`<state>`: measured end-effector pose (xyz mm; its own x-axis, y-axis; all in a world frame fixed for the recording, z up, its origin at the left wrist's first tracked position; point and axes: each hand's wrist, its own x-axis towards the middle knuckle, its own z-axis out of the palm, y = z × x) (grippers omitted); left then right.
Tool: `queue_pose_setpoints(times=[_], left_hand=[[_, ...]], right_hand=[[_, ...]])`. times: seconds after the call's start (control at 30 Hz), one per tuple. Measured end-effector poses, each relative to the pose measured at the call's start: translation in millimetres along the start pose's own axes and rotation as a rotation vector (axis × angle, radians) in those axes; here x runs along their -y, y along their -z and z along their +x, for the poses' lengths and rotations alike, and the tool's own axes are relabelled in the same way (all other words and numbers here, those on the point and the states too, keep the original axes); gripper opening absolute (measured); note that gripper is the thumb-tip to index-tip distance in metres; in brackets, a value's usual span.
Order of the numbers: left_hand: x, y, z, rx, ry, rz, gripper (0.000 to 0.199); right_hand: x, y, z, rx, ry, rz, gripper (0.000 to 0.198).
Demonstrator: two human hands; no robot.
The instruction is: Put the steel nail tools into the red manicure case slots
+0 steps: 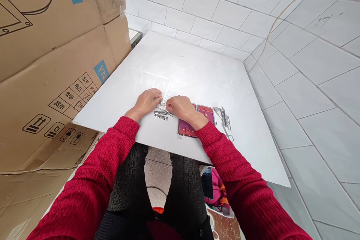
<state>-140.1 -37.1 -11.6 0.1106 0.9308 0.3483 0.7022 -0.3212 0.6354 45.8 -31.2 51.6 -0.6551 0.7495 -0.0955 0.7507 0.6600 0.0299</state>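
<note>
My left hand (147,101) rests on the white tabletop with its fingers curled and drawn together; what they hold, if anything, is too small to make out. Close beside it my right hand (181,108) is closed, its fingertips hidden under the knuckles. Small silver metal tools lie between and just below both hands, among them what look like nail clippers (161,116). Under my right wrist lies an open red manicure case (187,129), partly covered by the arm. To its right sits a pile of metal grooming tools (223,116), with small scissors (230,137) at the near end.
The white table (202,67) meets a tiled wall (219,7) at the back. Large cardboard boxes (64,63) stand along its left side. A thin cable (277,18) hangs down the right wall. Below the front edge is a pink bag (216,185) beside my legs.
</note>
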Motion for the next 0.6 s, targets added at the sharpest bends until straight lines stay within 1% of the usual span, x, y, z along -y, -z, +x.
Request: queue_pose_setpoints(times=[0.2,0.37,0.43,0.5,0.6], left_hand=[[-1,1,0,0.011,-0.023,-0.005,0.023],[-2,2,-1,0.015,-0.023,-0.007,0.023],[-2,2,-1,0.014,-0.017,0.001,0.023],[-1,1,-1,0.014,-0.017,0.006,0.023],[1,0,0,0.006,-0.027,0.001,0.022]], right_hand=[[13,2,8,0.052,0.065,-0.148,0.029],[16,3,12,0.088,0.102,-0.165,0.023],[13,3,11,0.091,0.084,-0.139,0.023],[6,3,9,0.059,0.035,-0.067,0.022],[-9,2,2,-0.078,-0.072,0.149,0.019]])
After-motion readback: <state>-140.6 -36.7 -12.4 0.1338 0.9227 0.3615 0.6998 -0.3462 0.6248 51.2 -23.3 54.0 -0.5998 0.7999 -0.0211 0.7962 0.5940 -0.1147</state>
